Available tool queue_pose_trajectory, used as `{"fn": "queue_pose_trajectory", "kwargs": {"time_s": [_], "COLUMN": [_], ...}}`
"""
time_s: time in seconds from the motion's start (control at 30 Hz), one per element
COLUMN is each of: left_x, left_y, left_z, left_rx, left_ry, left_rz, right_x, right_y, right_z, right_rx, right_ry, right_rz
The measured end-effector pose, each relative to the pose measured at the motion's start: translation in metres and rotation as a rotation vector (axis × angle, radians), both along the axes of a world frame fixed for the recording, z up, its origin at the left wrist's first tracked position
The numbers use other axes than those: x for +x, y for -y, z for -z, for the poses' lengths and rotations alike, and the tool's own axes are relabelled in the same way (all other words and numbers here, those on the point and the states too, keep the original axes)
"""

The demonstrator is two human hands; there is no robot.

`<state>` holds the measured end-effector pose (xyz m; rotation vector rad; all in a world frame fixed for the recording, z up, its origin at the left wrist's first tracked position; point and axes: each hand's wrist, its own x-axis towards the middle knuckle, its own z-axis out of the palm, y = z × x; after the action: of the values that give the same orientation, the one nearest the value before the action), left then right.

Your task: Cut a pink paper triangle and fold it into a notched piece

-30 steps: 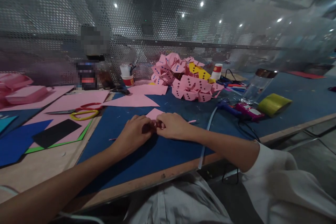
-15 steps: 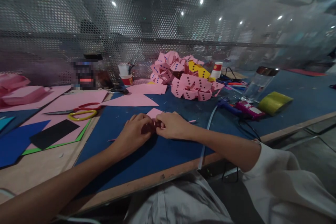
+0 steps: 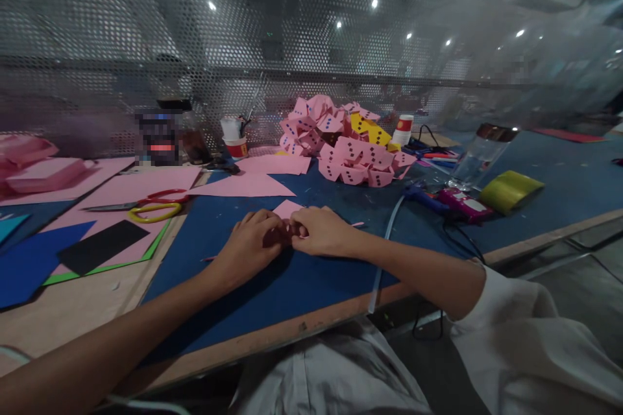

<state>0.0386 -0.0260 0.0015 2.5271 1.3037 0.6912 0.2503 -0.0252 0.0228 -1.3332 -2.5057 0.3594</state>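
My left hand and my right hand meet over the blue table mat. Between them is a small piece of pink paper, its far corner poking out beyond my fingers. Both hands are closed, fingertips pinching the paper's near part, which they mostly hide. A thin pink strip lies left of my left hand, and another pink sliver shows past my right wrist. Just behind the hands lies a larger pink sheet.
Red-and-yellow scissors rest on paper sheets at left. Folded pink dotted paper pieces are heaped at the back. To the right are a glass bottle, a yellow tape roll, a purple glue gun and its cord. Paper cups stand behind.
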Motion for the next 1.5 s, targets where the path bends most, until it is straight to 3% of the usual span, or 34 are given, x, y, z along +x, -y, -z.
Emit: {"fn": "queue_pose_trajectory", "kwargs": {"time_s": [1.5], "left_x": [-0.002], "left_y": [-0.004], "left_z": [0.004], "left_rx": [-0.022], "left_ry": [0.011], "left_rz": [0.002], "right_x": [0.018], "right_y": [0.003], "right_z": [-0.005], "right_rx": [-0.039], "right_ry": [0.01], "right_rz": [0.055]}}
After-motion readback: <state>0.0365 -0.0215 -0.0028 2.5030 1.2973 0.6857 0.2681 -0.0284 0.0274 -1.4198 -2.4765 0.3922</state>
